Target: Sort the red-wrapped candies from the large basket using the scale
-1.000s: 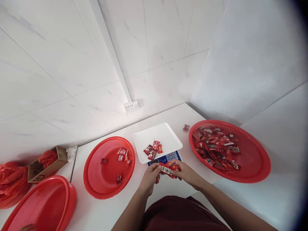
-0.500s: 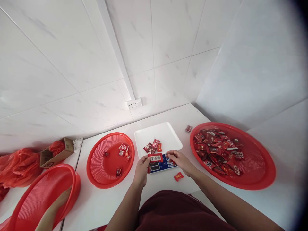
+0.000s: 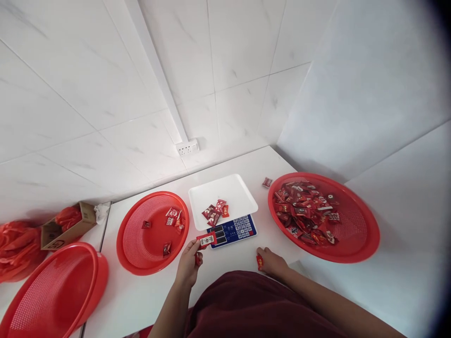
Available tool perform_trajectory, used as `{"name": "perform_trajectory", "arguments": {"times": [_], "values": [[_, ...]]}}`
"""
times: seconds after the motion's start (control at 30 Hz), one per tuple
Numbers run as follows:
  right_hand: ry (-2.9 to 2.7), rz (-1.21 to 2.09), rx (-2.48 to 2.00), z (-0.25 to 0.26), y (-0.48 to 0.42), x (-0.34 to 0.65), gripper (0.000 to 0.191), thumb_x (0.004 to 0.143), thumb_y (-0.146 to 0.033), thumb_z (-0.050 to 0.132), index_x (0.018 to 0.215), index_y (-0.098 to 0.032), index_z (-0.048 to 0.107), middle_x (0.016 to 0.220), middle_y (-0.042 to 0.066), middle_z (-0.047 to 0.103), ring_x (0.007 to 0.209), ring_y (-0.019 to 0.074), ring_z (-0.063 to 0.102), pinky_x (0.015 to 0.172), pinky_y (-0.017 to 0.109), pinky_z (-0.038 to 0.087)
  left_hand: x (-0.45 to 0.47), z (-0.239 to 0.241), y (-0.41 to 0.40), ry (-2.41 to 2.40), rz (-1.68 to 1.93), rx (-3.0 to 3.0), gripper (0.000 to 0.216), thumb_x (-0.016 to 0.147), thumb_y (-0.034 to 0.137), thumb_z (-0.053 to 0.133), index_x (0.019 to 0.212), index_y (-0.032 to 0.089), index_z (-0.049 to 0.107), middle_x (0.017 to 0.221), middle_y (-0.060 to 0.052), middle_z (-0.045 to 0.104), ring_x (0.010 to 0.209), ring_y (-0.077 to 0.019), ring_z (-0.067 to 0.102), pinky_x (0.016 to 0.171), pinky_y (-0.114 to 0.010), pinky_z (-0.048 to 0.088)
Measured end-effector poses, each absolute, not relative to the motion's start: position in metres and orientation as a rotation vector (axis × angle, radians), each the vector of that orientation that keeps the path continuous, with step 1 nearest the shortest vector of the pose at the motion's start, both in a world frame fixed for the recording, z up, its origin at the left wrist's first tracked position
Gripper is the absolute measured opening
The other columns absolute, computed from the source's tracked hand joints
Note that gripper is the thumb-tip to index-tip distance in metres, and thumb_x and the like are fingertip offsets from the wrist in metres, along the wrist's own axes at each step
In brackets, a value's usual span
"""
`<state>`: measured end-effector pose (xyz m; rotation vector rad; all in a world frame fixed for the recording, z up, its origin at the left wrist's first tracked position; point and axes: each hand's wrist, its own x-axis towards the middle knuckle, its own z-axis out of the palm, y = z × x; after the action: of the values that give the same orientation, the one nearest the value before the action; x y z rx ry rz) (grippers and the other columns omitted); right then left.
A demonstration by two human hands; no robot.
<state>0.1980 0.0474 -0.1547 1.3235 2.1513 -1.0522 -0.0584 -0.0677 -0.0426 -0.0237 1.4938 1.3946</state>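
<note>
My left hand [image 3: 188,265] pinches a red wrapped candy packet [image 3: 206,240] with a pale label, in front of the scale's left end. Another bit of red wrapper shows beneath its fingers. Low on the white table, my right hand [image 3: 274,264] has its fingers closed on a small red wrapped candy [image 3: 260,262]. Between and beyond both hands stands a scale with a blue keypad panel [image 3: 235,231] and a white weighing tray [image 3: 234,190]. Several red wrapped candies [image 3: 212,215] lie together on the tray's near part.
A red basket [image 3: 364,230] heaped with wrapped candies stands right; one candy [image 3: 267,182] lies beside it. A red basket [image 3: 123,234] with several candies stands left. Farther left are another red basket [image 3: 100,281], a cardboard box [image 3: 68,230] and red plastic bags [image 3: 19,249].
My left hand has drawn left and nearer with its packet. My right hand has moved from the keypad down to the loose candy. The other person's arm has left the far-left basket.
</note>
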Motion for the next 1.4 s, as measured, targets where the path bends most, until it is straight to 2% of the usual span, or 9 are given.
{"name": "perform_trajectory", "arguments": {"times": [0.1, 0.2, 0.37, 0.5, 0.7, 0.8, 1.03, 1.3, 1.4], "values": [[2.176, -1.124, 1.271, -0.157, 0.043, 0.190, 0.017, 0.062, -0.013, 0.060, 0.077, -0.019, 0.058, 0.089, 0.007, 0.063, 0.085, 0.0241, 0.059, 0.067, 0.030, 0.038, -0.055, -0.040, -0.065, 1.473, 1.391, 0.001, 0.039, 0.056, 0.042, 0.074, 0.079, 0.017, 0.055, 0.065, 0.004, 0.059, 0.040, -0.0004, 0.037, 0.040, -0.016, 0.024], [2.190, -1.293, 1.262, -0.150, 0.050, 0.180, 0.007, 0.067, -0.018, 0.059, 0.071, -0.020, 0.054, 0.075, 0.001, 0.063, 0.074, 0.0176, 0.058, 0.062, 0.026, 0.039, -0.053, -0.036, -0.061, 1.467, 1.389, 0.011, 0.038, 0.057, 0.041, 0.074, 0.079, 0.017, 0.055, 0.064, 0.005, 0.058, 0.040, -0.0007, 0.038, 0.041, -0.016, 0.024], [1.970, -2.069, 1.518, -0.113, 0.082, 0.150, 0.021, 0.069, -0.036, 0.061, 0.077, -0.019, 0.053, 0.058, -0.004, 0.053, 0.051, 0.0100, 0.048, 0.045, 0.021, 0.033, -0.052, -0.036, -0.063, 1.483, 1.352, 0.003, 0.038, 0.056, 0.042, 0.074, 0.078, 0.017, 0.055, 0.064, 0.004, 0.058, 0.040, -0.0011, 0.037, 0.041, -0.017, 0.023], [1.853, -2.360, 1.536, -0.082, 0.104, 0.127, 0.027, 0.068, -0.040, 0.065, 0.077, -0.018, 0.054, 0.062, -0.004, 0.056, 0.054, 0.0082, 0.050, 0.046, 0.019, 0.035, -0.051, -0.039, -0.064, 1.472, 1.327, 0.018, 0.037, 0.057, 0.042, 0.073, 0.078, 0.017, 0.055, 0.065, 0.004, 0.058, 0.040, -0.0008, 0.036, 0.042, -0.017, 0.023], [1.214, -2.833, 1.296, -0.052, 0.106, 0.113, 0.029, 0.067, -0.037, 0.070, 0.084, -0.021, 0.053, 0.090, 0.001, 0.065, 0.078, 0.0129, 0.064, 0.056, 0.019, 0.048, -0.050, -0.033, -0.053, 1.428, 1.362, 0.073, 0.036, 0.058, 0.041, 0.073, 0.077, 0.017, 0.055, 0.066, 0.004, 0.059, 0.041, -0.0009, 0.038, 0.043, -0.017, 0.025], [1.104, -2.929, 1.167, -0.045, 0.102, 0.111, 0.027, 0.069, -0.035, 0.069, 0.084, -0.022, 0.051, 0.095, 0.001, 0.066, 0.078, 0.0140, 0.065, 0.057, 0.021, 0.051, -0.049, -0.027, -0.040, 1.412, 1.373, 0.072, 0.036, 0.057, 0.041, 0.074, 0.076, 0.017, 0.055, 0.064, 0.005, 0.058, 0.041, -0.0011, 0.039, 0.042, -0.017, 0.025], [1.018, -2.903, 1.371, -0.050, 0.101, 0.118, 0.017, 0.075, -0.033, 0.063, 0.085, -0.022, 0.055, 0.077, -0.001, 0.065, 0.067, 0.0113, 0.065, 0.051, 0.018, 0.049, -0.060, -0.029, 0.007, 1.448, 1.381, 0.028, 0.029, 0.062, 0.034, 0.071, 0.078, 0.018, 0.053, 0.058, 0.006, 0.055, 0.040, -0.0024, 0.039, 0.042, -0.016, 0.026], [1.026, -2.852, 1.454, -0.060, 0.096, 0.133, 0.022, 0.077, -0.033, 0.061, 0.095, -0.021, 0.059, 0.085, 0.002, 0.065, 0.069, 0.0104, 0.063, 0.056, 0.020, 0.049, -0.066, -0.036, 0.029, 1.568, 1.365, 0.080, 0.032, 0.072, 0.043, 0.062, 0.094, 0.020, 0.057, 0.066, 0.004, 0.059, 0.042, -0.0036, 0.039, 0.041, -0.017, 0.025], [1.035, -2.845, 1.370, -0.062, 0.089, 0.138, 0.025, 0.075, -0.034, 0.064, 0.096, -0.021, 0.058, 0.081, 0.000, 0.063, 0.070, 0.0098, 0.063, 0.059, 0.020, 0.049, -0.052, -0.035, 0.016, 1.519, 1.313, 0.053, 0.028, 0.074, 0.040, 0.059, 0.090, 0.017, 0.060, 0.068, 0.001, 0.059, 0.049, -0.0063, 0.048, 0.046, -0.019, 0.035]]}}
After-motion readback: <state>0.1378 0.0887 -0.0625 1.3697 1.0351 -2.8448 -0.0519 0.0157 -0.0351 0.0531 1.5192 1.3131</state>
